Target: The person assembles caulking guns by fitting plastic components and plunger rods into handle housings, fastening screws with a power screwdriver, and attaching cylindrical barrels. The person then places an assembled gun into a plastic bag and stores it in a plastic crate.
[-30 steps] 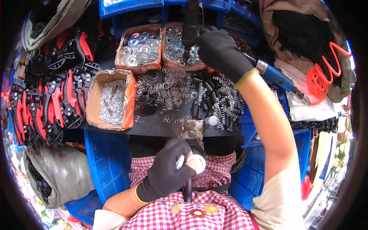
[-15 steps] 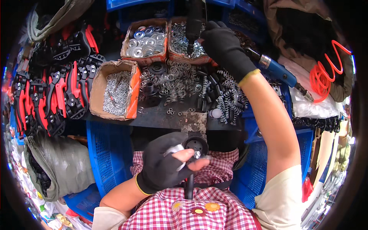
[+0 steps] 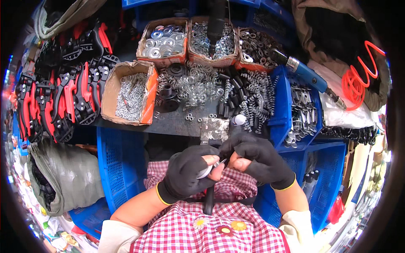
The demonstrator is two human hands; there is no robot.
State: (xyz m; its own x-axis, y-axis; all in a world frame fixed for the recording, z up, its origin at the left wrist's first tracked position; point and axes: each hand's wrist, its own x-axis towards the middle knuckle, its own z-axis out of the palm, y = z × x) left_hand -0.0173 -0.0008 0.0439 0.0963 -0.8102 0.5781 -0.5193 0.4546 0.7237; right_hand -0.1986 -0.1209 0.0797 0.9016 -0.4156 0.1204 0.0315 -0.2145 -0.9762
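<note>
Both of my hands wear black gloves with bare thumb and finger tips, and they meet in front of my apron. My left hand (image 3: 188,172) is closed, pinching a small shiny metal fastener (image 3: 217,162); a pale, rounded edge (image 3: 205,172) shows in its palm. Close beside it, my right hand (image 3: 262,160) has its fingers drawn together, and what they hold is hidden. A black upright handle (image 3: 208,201) shows below the hands. Just beyond them lies a worn metal plate (image 3: 214,130) at the bench edge.
Boxes of large washers (image 3: 165,44), nuts (image 3: 223,46) and screws (image 3: 130,99) stand on the bench, near loose springs (image 3: 196,86). A dark power screwdriver (image 3: 215,29) hangs above. Red-black levers (image 3: 63,97) pile at left; a blue air tool (image 3: 306,74) lies right.
My right hand has come down from the nut box by the hanging screwdriver to beside my left hand. The black round part seen at my left fingers is now hidden.
</note>
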